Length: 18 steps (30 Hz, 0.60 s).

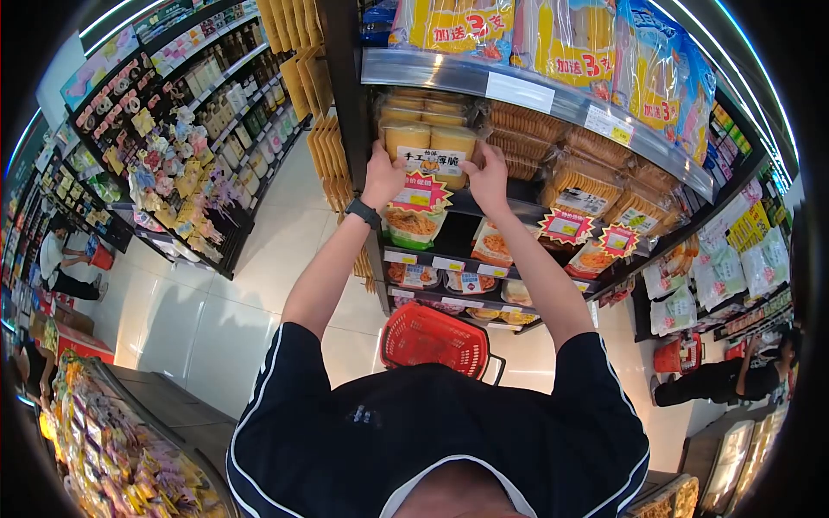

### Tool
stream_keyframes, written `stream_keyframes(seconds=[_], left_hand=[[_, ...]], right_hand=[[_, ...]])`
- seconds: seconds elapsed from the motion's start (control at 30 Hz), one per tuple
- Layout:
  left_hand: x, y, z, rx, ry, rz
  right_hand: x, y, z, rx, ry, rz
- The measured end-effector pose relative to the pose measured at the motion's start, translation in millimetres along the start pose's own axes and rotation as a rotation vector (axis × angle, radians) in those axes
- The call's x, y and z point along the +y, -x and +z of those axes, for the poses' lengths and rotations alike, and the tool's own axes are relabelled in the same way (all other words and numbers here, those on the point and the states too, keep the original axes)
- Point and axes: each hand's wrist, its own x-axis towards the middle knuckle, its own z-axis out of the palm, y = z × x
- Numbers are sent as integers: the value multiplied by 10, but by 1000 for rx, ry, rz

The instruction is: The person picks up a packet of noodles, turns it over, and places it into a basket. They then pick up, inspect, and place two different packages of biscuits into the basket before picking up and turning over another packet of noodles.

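Plainly, both hands have hold of one pack (430,142), the left hand (386,177) gripping its left side and the right hand (489,180) its right, thumbs on the front and the other fingers partly hidden. The pack sits at the left end of a middle shelf of the rack (347,95), its white label with black lettering facing out, other packs of the same look behind it. A dark watch (363,212) is on the left wrist. Just under the pack, between the forearms, shows a red and yellow star card (420,192), with a green-edged bag (408,229) below it. To the right of the right hand stand clear packs of biscuits (580,186), with more star cards at the shelf front. Overhead, bread bags (557,39) in yellow, blue and clear wrap fill the upper shelf, whose rail (440,78) carries white price tags. A red basket (413,324) is low down between the rack and the person's body. Well apart, another person (53,259) is at the far left, and one more (751,380) at the far right
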Motion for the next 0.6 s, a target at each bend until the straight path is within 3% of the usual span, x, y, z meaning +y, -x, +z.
stream_keyframes(seconds=[0.23,0.33,0.6], left_hand=[[153,14,146,146,-41,-1],[189,97,204,267,-80,308],[193,435,299,120,-205,386]], right_hand=[[-52,8,68,-68,-104,161],[-55,68,39,-113,-142,223],[-269,55,50,-117,-124,176]])
